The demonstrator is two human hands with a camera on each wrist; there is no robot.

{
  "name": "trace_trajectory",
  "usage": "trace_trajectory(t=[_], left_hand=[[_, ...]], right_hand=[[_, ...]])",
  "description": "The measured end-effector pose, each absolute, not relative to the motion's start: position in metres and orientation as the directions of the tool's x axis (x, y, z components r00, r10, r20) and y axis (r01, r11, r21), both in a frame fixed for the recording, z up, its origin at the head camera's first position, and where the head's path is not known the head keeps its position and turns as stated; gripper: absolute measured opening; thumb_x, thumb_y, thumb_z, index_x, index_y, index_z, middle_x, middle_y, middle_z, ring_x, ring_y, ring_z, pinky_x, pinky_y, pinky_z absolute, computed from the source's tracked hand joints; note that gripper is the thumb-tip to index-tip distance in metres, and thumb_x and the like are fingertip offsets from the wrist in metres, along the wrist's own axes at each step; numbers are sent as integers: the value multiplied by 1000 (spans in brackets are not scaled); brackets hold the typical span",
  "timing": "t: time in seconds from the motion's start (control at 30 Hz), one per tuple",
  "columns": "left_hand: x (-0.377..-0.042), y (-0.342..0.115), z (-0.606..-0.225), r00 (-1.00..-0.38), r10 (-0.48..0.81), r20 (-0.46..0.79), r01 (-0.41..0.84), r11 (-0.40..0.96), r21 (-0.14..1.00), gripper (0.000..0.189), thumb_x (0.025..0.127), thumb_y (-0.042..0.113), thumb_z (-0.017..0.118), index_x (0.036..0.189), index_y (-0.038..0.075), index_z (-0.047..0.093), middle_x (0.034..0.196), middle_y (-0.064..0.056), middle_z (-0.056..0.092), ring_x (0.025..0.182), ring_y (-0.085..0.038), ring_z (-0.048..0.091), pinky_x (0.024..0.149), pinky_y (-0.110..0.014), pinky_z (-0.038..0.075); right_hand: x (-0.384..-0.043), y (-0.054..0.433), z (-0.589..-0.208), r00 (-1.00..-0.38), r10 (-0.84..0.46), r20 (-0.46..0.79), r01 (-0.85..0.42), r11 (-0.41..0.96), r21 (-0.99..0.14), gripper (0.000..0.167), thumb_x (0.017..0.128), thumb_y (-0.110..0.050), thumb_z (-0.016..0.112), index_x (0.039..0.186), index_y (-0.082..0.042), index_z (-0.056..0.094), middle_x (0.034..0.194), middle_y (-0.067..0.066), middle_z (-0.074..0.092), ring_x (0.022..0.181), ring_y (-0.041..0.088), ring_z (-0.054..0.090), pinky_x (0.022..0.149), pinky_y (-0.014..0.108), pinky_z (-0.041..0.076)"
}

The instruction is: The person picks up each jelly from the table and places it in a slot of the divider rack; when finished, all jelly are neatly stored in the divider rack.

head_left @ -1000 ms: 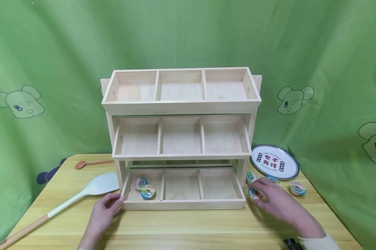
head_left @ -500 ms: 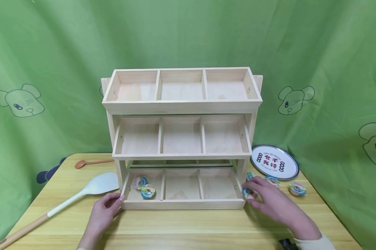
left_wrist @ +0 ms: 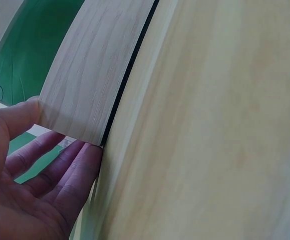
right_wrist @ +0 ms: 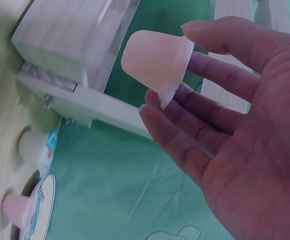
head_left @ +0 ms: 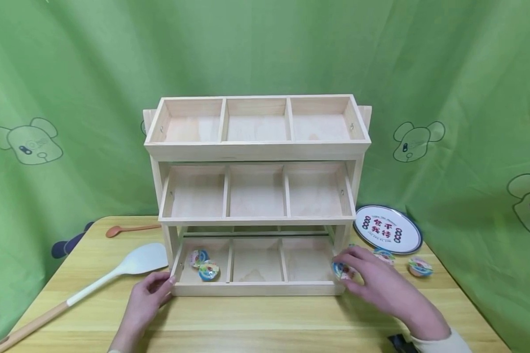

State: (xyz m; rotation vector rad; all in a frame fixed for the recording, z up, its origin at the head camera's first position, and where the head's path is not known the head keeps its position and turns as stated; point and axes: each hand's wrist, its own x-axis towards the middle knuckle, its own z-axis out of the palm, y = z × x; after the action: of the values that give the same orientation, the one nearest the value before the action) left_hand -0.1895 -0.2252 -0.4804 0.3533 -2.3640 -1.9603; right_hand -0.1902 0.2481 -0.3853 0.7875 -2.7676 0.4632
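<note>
Moved leftward, one pinkish, tapered cup (right_wrist: 152,59) is pinched in the right hand (head_left: 374,278); the left hand (head_left: 146,301), relaxed, touches a tray (head_left: 258,290).

From here, the rack (head_left: 257,152) hides the end of the spoon (head_left: 113,232); the small lettering (head_left: 383,217) on the plate (head_left: 392,241) is unreadable.

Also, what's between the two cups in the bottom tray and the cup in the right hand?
Left to right in the head view: left divider, bare middle compartment, right divider, bare right compartment. The held cup is at the right end of the tray.
</note>
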Motion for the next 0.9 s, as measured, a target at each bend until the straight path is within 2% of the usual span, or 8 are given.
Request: trace_trajectory(t=[0.27,0.5,0.7,0.9], left_hand=[[-190,-225,-481,-972,-208,-105,-142,170,975,36,96,9,65,123,-12,55,113,-21,59,97,-21,60,86,-28,58],[-190,-226,-481,-973,-206,-105,-143,178,974,36,95,9,65,123,-11,56,113,-21,59,98,-22,60,85,-28,58],[-190,-226,-480,-972,-208,-108,-145,169,975,34,95,8,65,123,-10,57,114,-21,59,98,-22,60,86,-27,58],[-191,-225,-480,-974,-205,-94,-133,184,974,34,95,8,64,123,-10,57,116,-22,59,99,-22,60,86,-27,58]], right_hand=[[-194,234,-386,-817,-495,297,-568,779,-265,41,80,-11,80,118,-12,66,115,-2,59,95,14,60,83,39,58],[-199,226,-384,-831,-494,254,-555,769,-319,40,82,-12,78,120,-13,65,118,-3,59,99,15,59,87,41,57],[-206,218,-386,-825,-521,218,-563,731,-385,41,83,-11,76,123,-10,65,118,-3,59,101,15,59,88,39,57],[-213,209,-389,-800,-565,201,-594,698,-401,42,84,-10,75,124,-10,65,121,-3,59,101,15,59,86,37,57]])
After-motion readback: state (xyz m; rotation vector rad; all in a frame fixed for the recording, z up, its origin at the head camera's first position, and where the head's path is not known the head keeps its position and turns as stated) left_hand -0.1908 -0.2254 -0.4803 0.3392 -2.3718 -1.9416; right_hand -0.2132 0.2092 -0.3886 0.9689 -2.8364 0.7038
